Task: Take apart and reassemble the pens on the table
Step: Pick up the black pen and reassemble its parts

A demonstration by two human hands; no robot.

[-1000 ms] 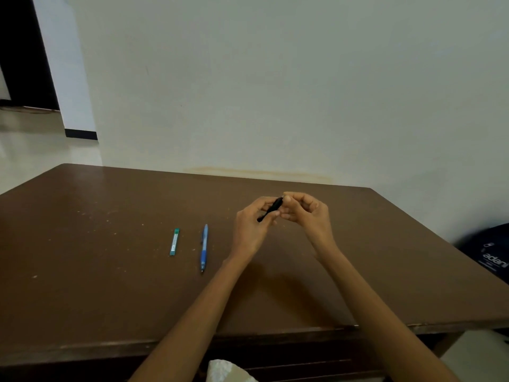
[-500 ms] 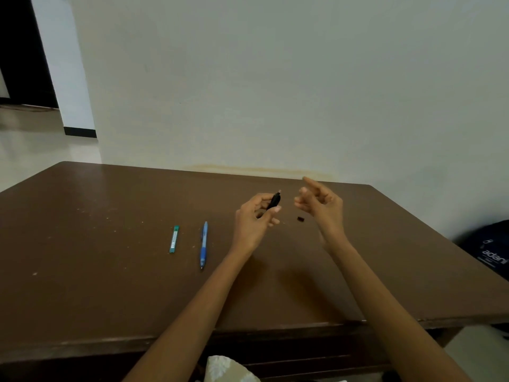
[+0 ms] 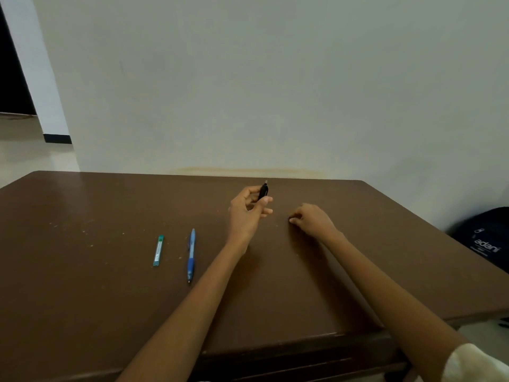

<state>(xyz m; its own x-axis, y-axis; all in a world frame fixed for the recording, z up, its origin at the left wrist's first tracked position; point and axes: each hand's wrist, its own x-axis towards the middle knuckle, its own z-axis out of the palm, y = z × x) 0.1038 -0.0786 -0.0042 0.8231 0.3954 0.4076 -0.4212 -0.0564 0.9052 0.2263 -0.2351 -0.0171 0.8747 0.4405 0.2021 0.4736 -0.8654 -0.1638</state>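
Observation:
My left hand [image 3: 248,213] is shut on a black pen [image 3: 263,191], which stands nearly upright above the middle of the brown table [image 3: 82,299] with a small light tip at its top. My right hand [image 3: 312,220] lies low on the table to the right of it, its fingers curled and its fingertips pinched together at the tabletop. Whatever is under those fingertips is hidden. A blue pen [image 3: 191,255] lies flat to the left of my left forearm. A slim green case [image 3: 158,250] lies parallel to it, further left.
The table's far edge meets a pale wall. A dark bag [image 3: 484,238] with white lettering sits on the floor beyond the right edge. A dark doorway opens at the far left.
My hands have come apart. A small black piece dropped onto the table, and my right hand has gone down onto that spot. My left hand has tipped the black pen upright.

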